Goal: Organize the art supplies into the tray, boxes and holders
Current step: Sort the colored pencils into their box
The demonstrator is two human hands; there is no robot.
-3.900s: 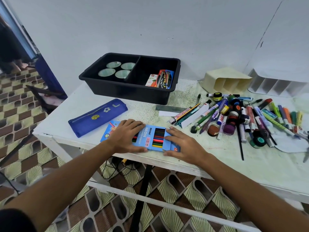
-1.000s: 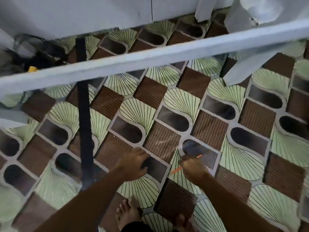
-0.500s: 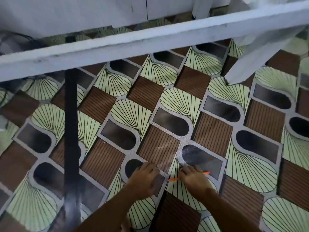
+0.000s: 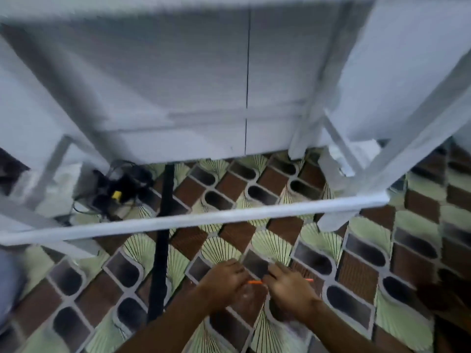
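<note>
I am looking under the white table at the patterned floor. A thin orange pencil (image 4: 254, 282) lies across my right hand (image 4: 289, 291), which grips it, with one end sticking out right and the other toward my left hand (image 4: 224, 282). My left hand is beside it, fingers curled at the pencil's left end; whether it holds the pencil is unclear from the blur. The tray, boxes and holders are out of view.
A white crossbar (image 4: 193, 220) of the table frame runs across the view above my hands. A black strap or pole (image 4: 163, 238) stands to the left. Tangled black cables with a yellow part (image 4: 117, 194) lie at the back left. White table legs (image 4: 303, 138) stand at right.
The view has tilted up, showing the underside of the table. Both hands have lifted off the floor with the orange pencil and come closer together.
</note>
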